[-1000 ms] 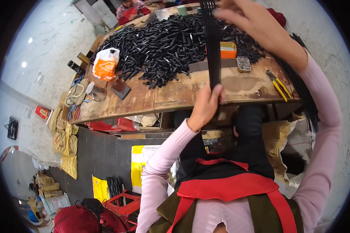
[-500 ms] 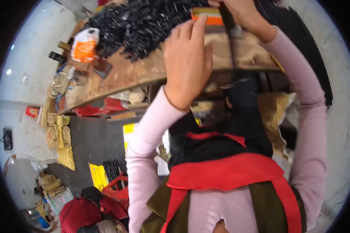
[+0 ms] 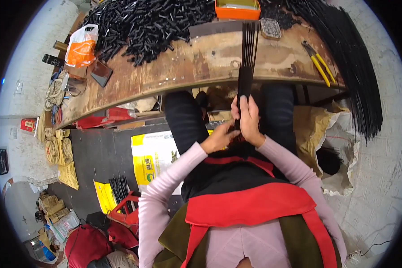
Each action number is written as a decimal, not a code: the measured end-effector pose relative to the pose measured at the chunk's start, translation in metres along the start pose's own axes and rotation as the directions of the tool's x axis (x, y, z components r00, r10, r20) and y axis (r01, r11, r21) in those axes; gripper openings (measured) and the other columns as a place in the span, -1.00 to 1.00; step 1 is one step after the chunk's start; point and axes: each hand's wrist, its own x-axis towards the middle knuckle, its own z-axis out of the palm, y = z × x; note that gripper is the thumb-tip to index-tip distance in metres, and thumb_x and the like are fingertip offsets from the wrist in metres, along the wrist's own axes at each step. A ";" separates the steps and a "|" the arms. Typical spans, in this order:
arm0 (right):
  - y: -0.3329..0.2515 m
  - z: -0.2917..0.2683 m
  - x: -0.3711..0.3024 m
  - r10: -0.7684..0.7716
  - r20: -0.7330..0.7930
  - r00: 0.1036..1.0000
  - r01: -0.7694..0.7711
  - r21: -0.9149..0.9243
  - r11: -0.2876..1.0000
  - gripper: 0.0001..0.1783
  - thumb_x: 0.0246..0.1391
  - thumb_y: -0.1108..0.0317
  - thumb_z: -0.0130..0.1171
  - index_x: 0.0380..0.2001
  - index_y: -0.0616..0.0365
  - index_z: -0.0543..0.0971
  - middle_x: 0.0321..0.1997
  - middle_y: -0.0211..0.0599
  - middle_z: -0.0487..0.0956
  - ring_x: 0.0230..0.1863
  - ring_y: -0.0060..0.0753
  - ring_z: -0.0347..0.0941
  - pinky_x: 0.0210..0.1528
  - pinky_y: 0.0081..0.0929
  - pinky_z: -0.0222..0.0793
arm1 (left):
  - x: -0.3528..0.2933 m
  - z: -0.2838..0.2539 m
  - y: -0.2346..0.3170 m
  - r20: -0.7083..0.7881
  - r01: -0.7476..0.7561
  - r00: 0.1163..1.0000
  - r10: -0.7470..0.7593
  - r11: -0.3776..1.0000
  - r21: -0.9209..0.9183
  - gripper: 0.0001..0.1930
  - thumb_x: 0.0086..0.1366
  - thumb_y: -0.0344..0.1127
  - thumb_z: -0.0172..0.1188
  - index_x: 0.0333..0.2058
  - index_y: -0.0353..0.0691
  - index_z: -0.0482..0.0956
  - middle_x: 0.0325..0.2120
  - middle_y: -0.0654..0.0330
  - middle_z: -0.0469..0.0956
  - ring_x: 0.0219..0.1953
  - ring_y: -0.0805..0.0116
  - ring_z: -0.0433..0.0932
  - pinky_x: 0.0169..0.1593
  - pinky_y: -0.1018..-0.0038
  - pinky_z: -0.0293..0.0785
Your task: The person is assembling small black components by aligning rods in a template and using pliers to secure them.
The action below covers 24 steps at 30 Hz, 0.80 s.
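A narrow bundle of thin black rods (image 3: 245, 76) stands up from my lap, its far end fanned out over the table edge. My right hand (image 3: 251, 119) is closed round its lower part, thumb along the rods. Just below, my left hand (image 3: 219, 137) has its fingers curled at the bundle's lower end, partly hidden by the right hand. Beyond the bundle's tip an orange tray (image 3: 238, 12) sits on the table. Next to it lies a small clear box of tiny metal pieces (image 3: 270, 28).
The wooden table (image 3: 183, 67) carries a heap of short black pieces (image 3: 156, 27), yellow-handled pliers (image 3: 319, 64), a phone (image 3: 101, 73) and a plastic bag (image 3: 81, 47). Long black rods (image 3: 353, 67) hang over its right end. An open sack (image 3: 339, 156) stands on the right.
Both hands have come down from the orange tray at the table to my lap. The black bundle now shows upright between them, and the pliers have come into sight.
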 end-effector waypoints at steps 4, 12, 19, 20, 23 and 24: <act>-0.010 -0.001 0.005 0.040 0.006 0.999 -0.039 -0.038 0.999 -0.67 0.43 0.18 -0.24 -0.38 0.14 0.35 -0.59 -0.50 0.33 -0.59 -0.71 0.21 -0.51 -0.66 0.16 | 0.001 -0.003 0.028 0.004 0.093 0.996 -0.094 0.995 0.029 -0.69 0.28 -0.47 0.18 -0.02 -0.43 0.44 -0.17 0.01 0.56 -0.12 0.30 0.49 0.00 0.39 0.42; 0.017 -0.009 -0.013 0.116 0.046 0.992 -0.118 0.049 0.992 -0.78 0.41 0.27 -0.18 -0.23 0.13 0.41 -0.53 -0.54 0.34 -0.54 -0.71 0.22 -0.49 -0.67 0.18 | -0.018 0.011 0.014 -0.013 0.137 0.990 -0.139 0.957 0.255 -0.65 0.25 -0.38 0.17 -0.03 -0.44 0.45 -0.20 -0.18 0.57 -0.08 0.03 0.56 0.00 0.29 0.45; -0.050 0.000 0.013 0.024 0.126 0.992 -0.036 0.092 0.995 -0.80 0.36 0.30 -0.10 -0.13 0.22 0.36 -0.38 -0.38 0.48 -0.38 -0.59 0.42 -0.24 -0.59 0.39 | -0.009 -0.113 0.137 0.379 0.173 0.904 -0.199 0.980 0.102 -0.68 0.37 -0.26 0.10 -0.06 -0.42 0.56 -0.32 0.10 0.67 -0.26 0.35 0.65 -0.26 0.49 0.59; -0.052 0.003 0.021 -0.026 0.081 0.996 0.020 0.067 0.998 -0.81 0.35 0.32 -0.09 -0.12 0.22 0.37 -0.38 -0.38 0.48 -0.39 -0.59 0.40 -0.24 -0.59 0.37 | 0.004 -0.143 0.149 0.325 0.317 0.910 -0.258 0.937 -0.146 -0.74 0.38 -0.36 0.05 -0.04 -0.27 0.59 -0.31 0.18 0.66 -0.31 0.49 0.63 -0.30 0.58 0.57; -0.047 -0.006 0.034 0.032 0.101 0.994 -0.036 0.045 0.998 -0.83 0.33 0.34 -0.06 -0.12 0.22 0.37 -0.41 -0.42 0.44 -0.42 -0.61 0.36 -0.27 -0.61 0.32 | 0.082 -0.208 0.221 -0.258 0.056 0.954 0.152 0.756 0.652 -0.79 0.32 -0.30 0.09 -0.22 -0.30 0.62 -0.44 0.14 0.64 -0.45 0.30 0.64 -0.36 0.39 0.55; -0.047 -0.003 0.034 0.058 0.081 0.995 -0.066 0.100 0.993 -0.84 0.30 0.41 -0.02 -0.12 0.25 0.39 -0.43 -0.45 0.42 -0.43 -0.66 0.31 -0.34 -0.64 0.26 | 0.115 -0.232 0.220 -0.349 0.157 0.853 0.389 0.445 0.882 -0.78 0.29 -0.25 0.12 -0.27 -0.30 0.60 -0.45 0.06 0.63 -0.43 0.12 0.64 -0.31 0.27 0.53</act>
